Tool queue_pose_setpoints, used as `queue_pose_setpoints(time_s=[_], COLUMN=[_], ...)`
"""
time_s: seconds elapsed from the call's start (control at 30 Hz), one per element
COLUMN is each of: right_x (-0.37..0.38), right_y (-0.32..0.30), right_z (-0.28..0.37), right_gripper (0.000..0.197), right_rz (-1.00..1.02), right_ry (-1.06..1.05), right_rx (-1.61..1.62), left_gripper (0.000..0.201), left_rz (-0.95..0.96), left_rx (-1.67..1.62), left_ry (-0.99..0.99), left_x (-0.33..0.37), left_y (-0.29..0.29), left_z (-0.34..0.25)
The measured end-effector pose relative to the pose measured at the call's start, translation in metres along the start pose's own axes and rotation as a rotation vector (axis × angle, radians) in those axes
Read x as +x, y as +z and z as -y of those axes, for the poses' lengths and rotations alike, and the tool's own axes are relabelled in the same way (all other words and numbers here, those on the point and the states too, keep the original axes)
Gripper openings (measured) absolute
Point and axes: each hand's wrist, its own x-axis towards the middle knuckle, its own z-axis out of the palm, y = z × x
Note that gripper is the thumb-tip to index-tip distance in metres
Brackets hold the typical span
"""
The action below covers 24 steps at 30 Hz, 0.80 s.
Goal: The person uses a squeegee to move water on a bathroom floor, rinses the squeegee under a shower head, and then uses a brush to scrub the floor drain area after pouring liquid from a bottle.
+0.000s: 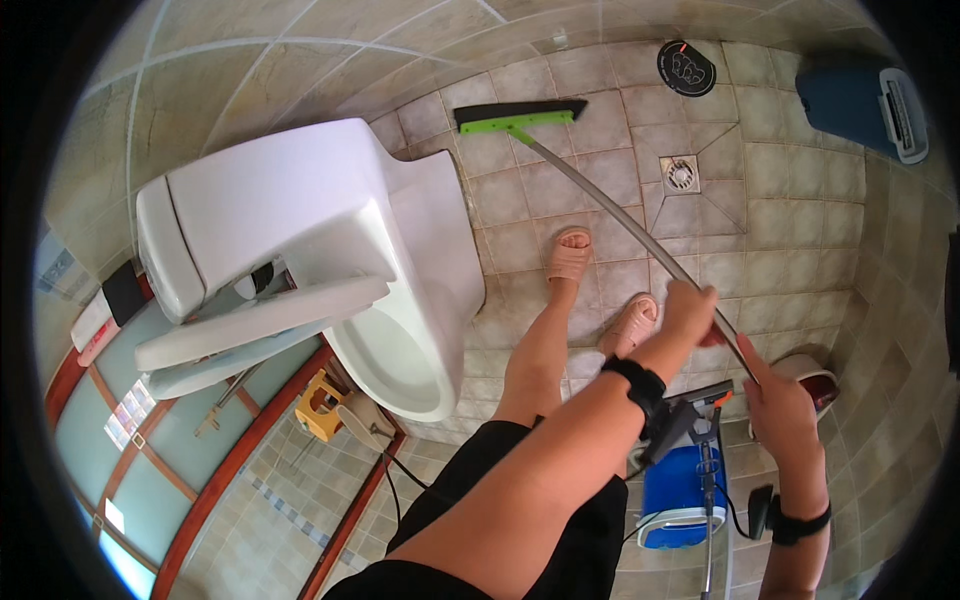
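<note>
I hold a floor squeegee (630,222) with a long grey metal handle, a green head and a dark blade. Its head rests on the tiled floor near the far wall, beyond the toilet. My left hand (692,312) is closed around the handle partway down. Nearer its top end, my right hand (785,405) also grips it, fingers wrapped around and partly hidden. Both wrists wear black straps with small devices. My feet, in pink sandals (571,252), stand on the tiles below the handle.
A white toilet (300,180) with its lid raised stands at left. A square floor drain (681,176) lies right of the handle, near a black round floor piece (686,68). A blue bin (845,104) stands far right. A blue bucket (672,500) sits near my right arm.
</note>
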Motion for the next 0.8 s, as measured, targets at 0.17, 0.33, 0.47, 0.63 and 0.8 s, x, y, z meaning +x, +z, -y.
queue_pose_setpoints(time_s=[0.17,0.33,0.47,0.63,0.8], right_x=[-0.063,-0.039,0.014,-0.001,-0.066], right_y=[0.013,0.083,0.114,0.153,0.176], right_z=[-0.029,0.000,0.094,0.080,0.038], right_gripper=[0.050,0.053,0.055,0.053,0.050], right_rz=[0.007,0.221,0.600,0.584,0.536], right_ry=[-0.013,-0.179,-0.001,0.142,0.269], right_rx=[0.167,0.918,1.387,1.625,1.657], left_gripper=[0.046,0.050,0.040,0.038,0.049], left_rz=[-0.085,-0.216,-0.216,-0.163,-0.186], left_rx=[0.160,0.164,0.251,0.613,0.636], left_ry=[0.212,0.250,-0.117,-0.174,-0.124], left_x=[-0.064,-0.053,-0.025,-0.041,-0.056], left_y=[0.024,-0.068,-0.172,-0.142,-0.091], left_z=[0.042,0.082,0.037,0.010,0.080])
